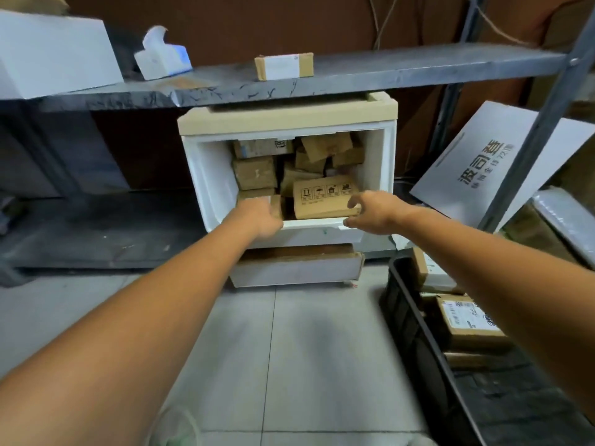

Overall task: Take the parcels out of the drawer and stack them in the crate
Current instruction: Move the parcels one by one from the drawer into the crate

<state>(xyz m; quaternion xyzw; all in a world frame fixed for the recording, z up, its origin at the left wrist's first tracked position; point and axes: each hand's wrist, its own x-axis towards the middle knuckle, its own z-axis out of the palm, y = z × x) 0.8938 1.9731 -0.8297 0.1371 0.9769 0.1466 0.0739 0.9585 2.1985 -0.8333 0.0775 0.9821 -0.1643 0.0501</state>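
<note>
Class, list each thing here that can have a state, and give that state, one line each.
Upper drawer: open, crammed with parcels.
Lower drawer: shut.
Printed parcel: lying in the upper drawer, gripped.
Right hand: pinching that parcel's right end.
Left hand: reaching into the drawer, grip hidden.
Crate: partly filled.
Tissue box: tissue sticking out.

Reaches with both arms into a white drawer [209,175], pulled open and full of brown parcels [254,172]. Pinches the right end of the front parcel [322,197], the one with little black pictures, with the right hand [370,215]. Curls the left hand [265,218] over the drawer's front left corner, fingertips hidden. Shows a black crate [405,317] on the floor [289,349] at the right, with some boxes [467,320] inside, and a grey shelf [386,72] above with one small parcel [284,66] on it.
</note>
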